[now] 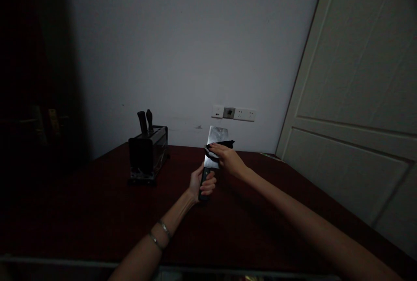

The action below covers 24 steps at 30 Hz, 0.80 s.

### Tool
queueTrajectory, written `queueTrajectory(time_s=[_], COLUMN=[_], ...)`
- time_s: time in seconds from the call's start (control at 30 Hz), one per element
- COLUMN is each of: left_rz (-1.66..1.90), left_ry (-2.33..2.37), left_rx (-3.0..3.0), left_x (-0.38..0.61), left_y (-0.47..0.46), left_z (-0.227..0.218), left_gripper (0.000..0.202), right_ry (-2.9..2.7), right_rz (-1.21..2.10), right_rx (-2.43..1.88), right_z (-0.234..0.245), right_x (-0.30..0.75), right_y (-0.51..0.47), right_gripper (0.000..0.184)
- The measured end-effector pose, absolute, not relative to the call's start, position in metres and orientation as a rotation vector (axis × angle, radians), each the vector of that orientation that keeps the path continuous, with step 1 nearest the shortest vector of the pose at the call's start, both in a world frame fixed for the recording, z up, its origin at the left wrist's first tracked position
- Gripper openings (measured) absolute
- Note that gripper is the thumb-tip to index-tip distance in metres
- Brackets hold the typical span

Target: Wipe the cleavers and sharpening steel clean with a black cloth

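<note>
My left hand (202, 183) is wrapped round the dark handle of a cleaver (217, 133), which points up and away from me above the table. The broad blade is shiny metal and faces me. Across the middle of the blade, my right hand (226, 157) presses a dark cloth (228, 143) against the metal, fingers together. Part of the blade is hidden by the cloth and the fingers. To the left stands a black knife block (148, 150) with two dark handles (142, 121) rising from its top.
The dark red table (107, 211) reaches back to a pale wall (182, 55). Wall sockets (244, 114) sit low behind the cleaver. A white panelled door (352, 150) borders the right side. On the far left a door handle (39, 124) shows in deep shadow.
</note>
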State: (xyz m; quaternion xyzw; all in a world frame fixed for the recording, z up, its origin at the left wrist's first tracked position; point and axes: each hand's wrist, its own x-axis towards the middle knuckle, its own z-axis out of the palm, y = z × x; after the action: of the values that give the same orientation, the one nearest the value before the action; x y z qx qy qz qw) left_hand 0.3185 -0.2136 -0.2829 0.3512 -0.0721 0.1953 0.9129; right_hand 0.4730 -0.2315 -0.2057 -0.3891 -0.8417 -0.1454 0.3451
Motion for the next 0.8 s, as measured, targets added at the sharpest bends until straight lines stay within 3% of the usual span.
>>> queueTrajectory(time_s=[0.6,0.8], left_rz=[0.484,0.386], left_ry=[-0.145,-0.141], left_rx=[0.683,0.685], left_x=[0.313,0.316], left_y=[-0.207,-0.209], left_z=[-0.284,-0.284], left_gripper=[0.046,0.048], right_ry=[-2.377,-2.379], right_rz=[-0.271,-0.355], right_rx=[-0.840,-0.933], right_z=[-0.217,-0.189], right_x=[0.460,0.485], right_y=[-0.241,-0.220], right_gripper=[0.056,0.059])
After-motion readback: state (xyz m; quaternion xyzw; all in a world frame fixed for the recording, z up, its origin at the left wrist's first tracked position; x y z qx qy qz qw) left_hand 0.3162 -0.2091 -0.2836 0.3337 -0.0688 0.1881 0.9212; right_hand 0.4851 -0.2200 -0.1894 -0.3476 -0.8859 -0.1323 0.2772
